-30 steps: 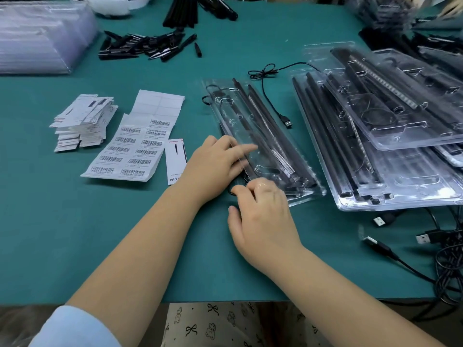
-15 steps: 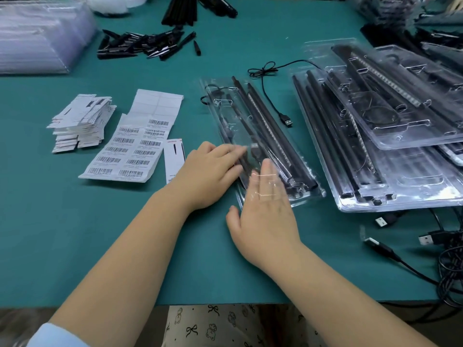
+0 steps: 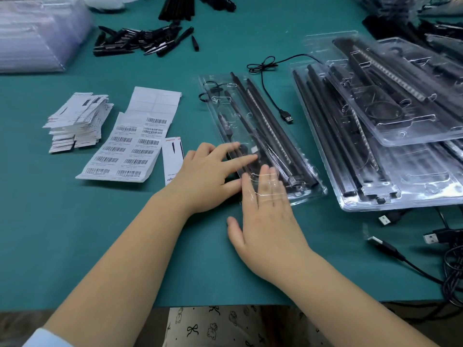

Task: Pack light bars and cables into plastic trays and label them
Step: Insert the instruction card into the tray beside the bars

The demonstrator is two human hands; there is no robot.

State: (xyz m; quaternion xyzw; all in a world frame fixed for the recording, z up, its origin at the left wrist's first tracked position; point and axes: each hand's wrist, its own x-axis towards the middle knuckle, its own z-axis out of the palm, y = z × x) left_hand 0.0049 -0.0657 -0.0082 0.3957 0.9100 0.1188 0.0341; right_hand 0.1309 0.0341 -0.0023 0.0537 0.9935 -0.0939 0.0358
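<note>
**Both hands at the near end of the tray**

A clear tray point(image 3: 253, 136) lies on the green table point(image 3: 125, 234), running away from the person at a slant, with black light bars point(image 3: 273, 131) and a cable point(image 3: 210, 92) inside. Its near end sits right at the two hands.

The left hand point(image 3: 208, 181) lies flat beside the tray's near left edge, fingers straight, their tips seen through the clear plastic, so they reach under or into it; which, the view does not settle. The right hand point(image 3: 265, 226) is flat too, fingers straight and together, also showing through the plastic at the near end; its thumb rests on the table.

Just left of the left hand lie a white card point(image 3: 172, 156), a label sheet point(image 3: 132, 146) and a stack of cards point(image 3: 77, 121). A loose USB cable point(image 3: 275, 96) runs along the tray's right side. Further right sit stacked packed trays point(image 3: 375, 146).
</note>
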